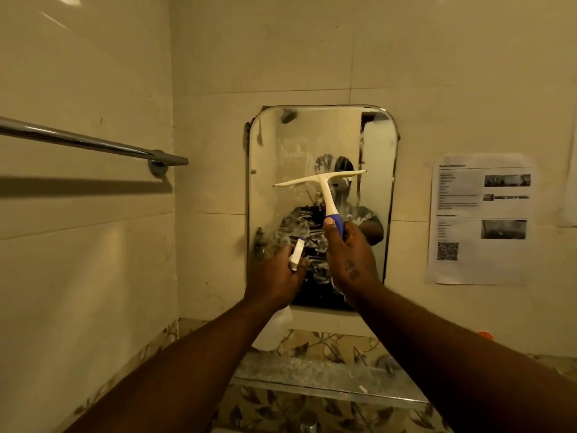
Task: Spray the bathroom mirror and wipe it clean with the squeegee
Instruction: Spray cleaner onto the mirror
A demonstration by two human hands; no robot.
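Observation:
A rounded rectangular mirror [374,145] hangs on the tiled wall, streaked with white foam across its middle and lower part. My right hand [349,257] grips the blue handle of a white squeegee [321,182], whose blade lies nearly level in front of the mirror's middle. My left hand [274,276] holds a spray bottle [296,254] by its white trigger head, low in front of the mirror's left side. The bottle's pale body [274,329] hangs below that hand, partly hidden by my forearm.
A chrome towel bar [93,142] runs along the left wall. A printed paper sheet [480,220] is stuck to the wall right of the mirror. Below the mirror a glass shelf [312,376] juts out, with a tap [309,423] beneath it.

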